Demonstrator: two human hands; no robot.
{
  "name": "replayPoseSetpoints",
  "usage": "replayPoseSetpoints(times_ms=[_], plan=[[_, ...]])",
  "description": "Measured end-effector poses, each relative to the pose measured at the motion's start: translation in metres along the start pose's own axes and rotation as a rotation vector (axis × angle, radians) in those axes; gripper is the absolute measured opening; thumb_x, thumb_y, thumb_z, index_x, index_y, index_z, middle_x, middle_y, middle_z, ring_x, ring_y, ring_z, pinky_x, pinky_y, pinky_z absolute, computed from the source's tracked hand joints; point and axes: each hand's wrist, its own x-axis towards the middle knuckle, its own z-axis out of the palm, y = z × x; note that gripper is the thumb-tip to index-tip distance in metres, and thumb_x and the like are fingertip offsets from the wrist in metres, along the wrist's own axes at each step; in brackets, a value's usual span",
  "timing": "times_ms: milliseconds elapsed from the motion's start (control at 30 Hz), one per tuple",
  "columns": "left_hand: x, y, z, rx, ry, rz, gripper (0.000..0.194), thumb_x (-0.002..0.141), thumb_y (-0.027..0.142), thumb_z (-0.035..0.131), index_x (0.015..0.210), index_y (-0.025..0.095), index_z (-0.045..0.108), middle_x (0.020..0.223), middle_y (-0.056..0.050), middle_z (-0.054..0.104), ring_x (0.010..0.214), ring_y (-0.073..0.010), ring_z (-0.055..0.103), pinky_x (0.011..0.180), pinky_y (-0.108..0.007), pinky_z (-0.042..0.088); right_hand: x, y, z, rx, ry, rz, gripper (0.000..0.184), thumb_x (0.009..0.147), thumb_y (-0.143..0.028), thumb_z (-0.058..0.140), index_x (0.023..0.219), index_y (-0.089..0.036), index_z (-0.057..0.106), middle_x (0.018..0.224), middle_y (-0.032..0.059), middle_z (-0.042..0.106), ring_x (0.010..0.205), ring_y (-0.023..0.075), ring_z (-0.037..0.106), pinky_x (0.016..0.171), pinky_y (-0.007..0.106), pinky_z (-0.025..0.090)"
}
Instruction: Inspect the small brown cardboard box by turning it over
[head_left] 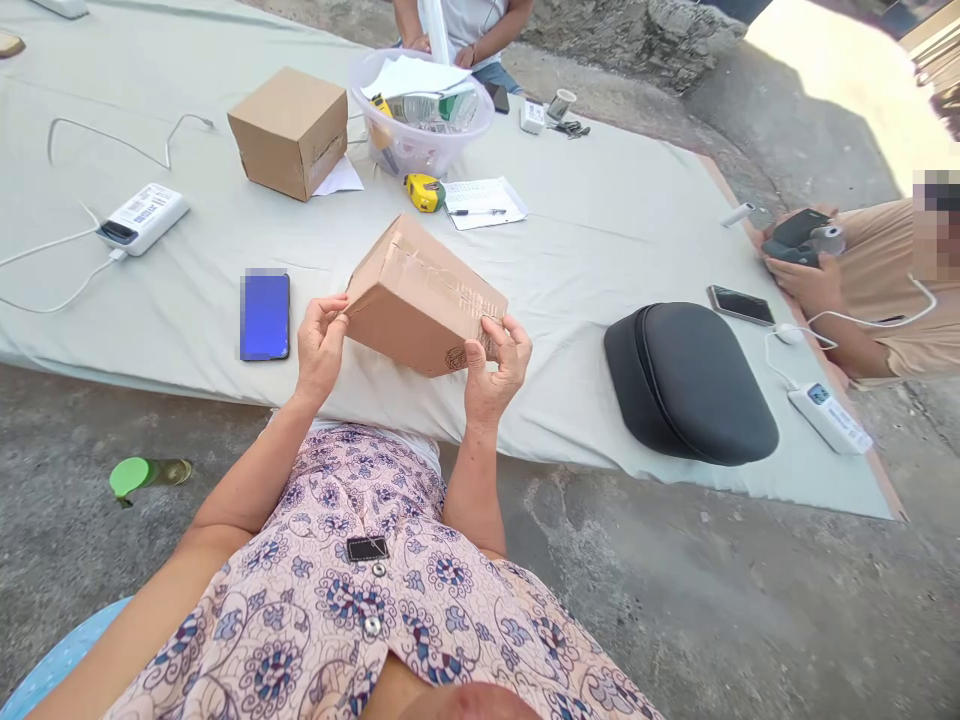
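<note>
Between my two hands a brown cardboard box is held tilted over the near edge of the table, with a strip of clear tape along its top. My left hand pinches the box's left corner between thumb and fingers. On the opposite end, my right hand grips the lower right corner, its thumb on the near face beside a dark printed mark. A phone with a blue screen lies just left of my left hand. The box's underside and far side are hidden.
Behind stand another cardboard box, a basin of bottles, a yellow tape measure and a notepad with a pen. A black case sits at right, a power bank at left. Two other people are at the table's edges.
</note>
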Motion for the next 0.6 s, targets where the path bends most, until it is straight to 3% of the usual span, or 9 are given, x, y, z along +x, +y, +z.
replayPoseSetpoints(times_ms=[167, 267, 367, 600], plan=[[0.003, -0.003, -0.01, 0.166, -0.003, -0.077, 0.046, 0.094, 0.064, 0.051, 0.083, 0.021, 0.062, 0.093, -0.007, 0.071, 0.094, -0.0214, 0.066, 0.087, -0.033, 0.054, -0.002, -0.004, 0.004, -0.075, -0.092, -0.048, 0.048, 0.088, -0.064, 0.068, 0.115, -0.025, 0.076, 0.139, 0.0114, 0.054, 0.125, 0.0243, 0.057, 0.098, 0.042, 0.057], [0.003, -0.002, -0.013, 0.146, -0.018, -0.02, 0.063, 0.093, 0.078, 0.042, 0.101, 0.022, 0.067, 0.107, -0.008, 0.071, 0.102, -0.0216, 0.065, 0.088, -0.032, 0.053, -0.003, -0.007, 0.007, -0.128, -0.138, -0.078, 0.045, 0.088, -0.064, 0.069, 0.115, -0.027, 0.076, 0.138, 0.0101, 0.054, 0.127, 0.0247, 0.055, 0.106, 0.045, 0.053], [0.002, -0.001, -0.01, 0.13, -0.037, 0.088, 0.072, 0.089, 0.083, 0.044, 0.123, 0.022, 0.062, 0.124, -0.011, 0.069, 0.113, -0.023, 0.066, 0.094, -0.033, 0.053, -0.005, -0.009, 0.009, -0.152, -0.17, -0.108, 0.045, 0.088, -0.064, 0.069, 0.115, -0.028, 0.076, 0.138, 0.01, 0.055, 0.128, 0.0252, 0.055, 0.108, 0.046, 0.051], [0.002, -0.002, -0.008, 0.262, -0.029, 0.101, 0.073, 0.09, 0.082, 0.045, 0.124, 0.02, 0.06, 0.12, -0.013, 0.069, 0.105, -0.0249, 0.067, 0.094, -0.037, 0.054, -0.004, -0.011, 0.007, -0.109, -0.206, -0.135, 0.045, 0.092, -0.063, 0.064, 0.116, -0.026, 0.076, 0.138, 0.0115, 0.055, 0.126, 0.0246, 0.057, 0.106, 0.045, 0.053]])
